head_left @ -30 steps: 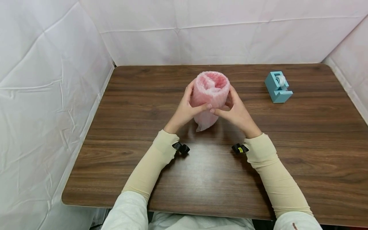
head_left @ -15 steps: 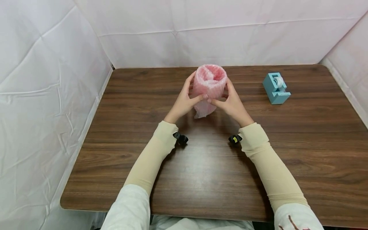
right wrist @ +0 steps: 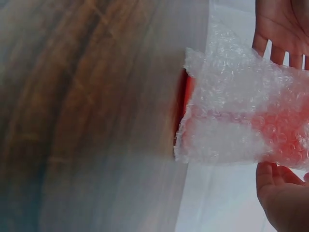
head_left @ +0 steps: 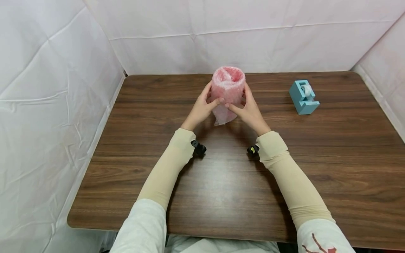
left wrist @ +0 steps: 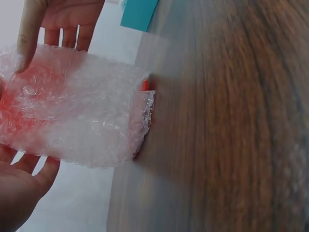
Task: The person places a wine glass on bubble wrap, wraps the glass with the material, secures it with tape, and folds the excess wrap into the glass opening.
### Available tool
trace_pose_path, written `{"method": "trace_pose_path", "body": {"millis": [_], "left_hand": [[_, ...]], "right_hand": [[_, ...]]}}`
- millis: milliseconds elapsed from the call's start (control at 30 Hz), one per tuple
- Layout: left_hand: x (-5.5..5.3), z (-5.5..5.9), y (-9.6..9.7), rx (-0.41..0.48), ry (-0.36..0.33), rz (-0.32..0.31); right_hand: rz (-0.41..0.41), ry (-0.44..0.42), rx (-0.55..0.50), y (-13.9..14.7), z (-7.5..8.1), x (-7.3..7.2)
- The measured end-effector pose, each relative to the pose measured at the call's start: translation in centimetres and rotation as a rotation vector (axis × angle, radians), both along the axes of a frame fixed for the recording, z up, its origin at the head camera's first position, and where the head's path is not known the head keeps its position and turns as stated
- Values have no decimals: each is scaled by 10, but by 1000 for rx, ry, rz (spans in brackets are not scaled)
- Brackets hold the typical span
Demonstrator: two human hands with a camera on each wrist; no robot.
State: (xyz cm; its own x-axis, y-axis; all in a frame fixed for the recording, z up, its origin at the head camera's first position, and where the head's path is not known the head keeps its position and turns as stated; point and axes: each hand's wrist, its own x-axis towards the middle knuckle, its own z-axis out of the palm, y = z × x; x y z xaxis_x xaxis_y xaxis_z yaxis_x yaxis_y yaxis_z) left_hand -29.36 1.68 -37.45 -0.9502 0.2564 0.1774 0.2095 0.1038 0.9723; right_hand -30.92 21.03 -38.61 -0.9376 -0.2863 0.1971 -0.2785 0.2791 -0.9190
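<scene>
A rolled bundle of pinkish bubble wrap (head_left: 228,95) stands upright near the back middle of the table, open at its top, with a loose flap hanging low at the front. My left hand (head_left: 200,109) grips its left side and my right hand (head_left: 251,111) its right, the thumbs meeting across the front. In the left wrist view, a red edge (left wrist: 145,85) peeks out of the wrap's lower end, close over the tabletop. The right wrist view shows this red strip (right wrist: 189,91) too; the rest of what is wrapped stays hidden.
A light blue tape dispenser (head_left: 303,100) with a roll of clear tape stands at the back right of the brown wooden table (head_left: 316,168). White cloth walls (head_left: 152,52) rise behind the table and at its sides.
Both hands have carried the bubble-wrap bundle toward the back of the table and slightly left, keeping their grip. The tape dispenser stays in place.
</scene>
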Motion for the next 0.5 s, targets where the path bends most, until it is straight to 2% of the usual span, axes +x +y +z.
{"method": "trace_pose_path", "body": {"millis": [167, 267, 367, 500], "left_hand": [[-8, -17, -3, -25, 45, 8], [-5, -22, -7, -67, 64, 18], [-1, -25, -14, -118, 64, 39], [9, -27, -25, -263, 59, 125]], "right_hand": [[16, -10, 18, 3, -7, 0], [1, -27, 56, 9, -10, 3], [-27, -49, 137, 20, -11, 7], [-43, -80, 306, 38, -13, 12]]}}
